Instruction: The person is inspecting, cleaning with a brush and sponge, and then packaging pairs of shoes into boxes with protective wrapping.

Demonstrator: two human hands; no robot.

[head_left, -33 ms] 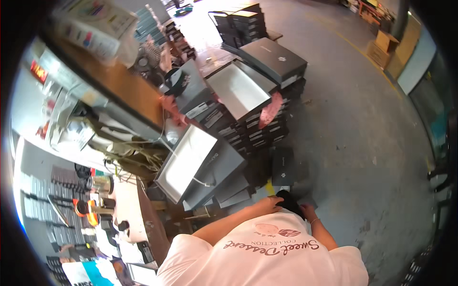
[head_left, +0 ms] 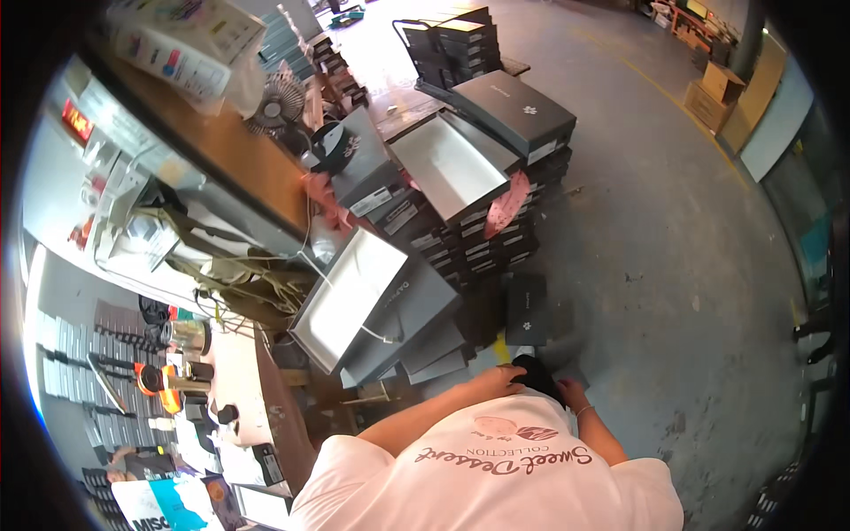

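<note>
My left hand (head_left: 503,377) rests beside the black cloth (head_left: 536,376) below my white shirt, its fingers loosely stretched against it. On the cloth's other side is my right hand (head_left: 572,389), small in view, with fingers slightly apart and nothing visible in it. Both hands look open. Nearest ahead of them, low down, stands a dark shoe box (head_left: 526,310). To the left, an upturned box lid with a white inside (head_left: 350,296) leans on a larger dark grey box (head_left: 403,310).
Stacked shoe boxes (head_left: 496,239) rise ahead, topped by an open white-lined box (head_left: 452,164) and a closed dark box (head_left: 518,111). Pink paper (head_left: 507,208) hangs off them. A fan (head_left: 279,102) stands by the shelf at left; cartons (head_left: 713,97) sit far right on the grey floor.
The view has shifted very slightly, so the boxes and shelf sit a little differently in the picture. My hands have stayed in place.
</note>
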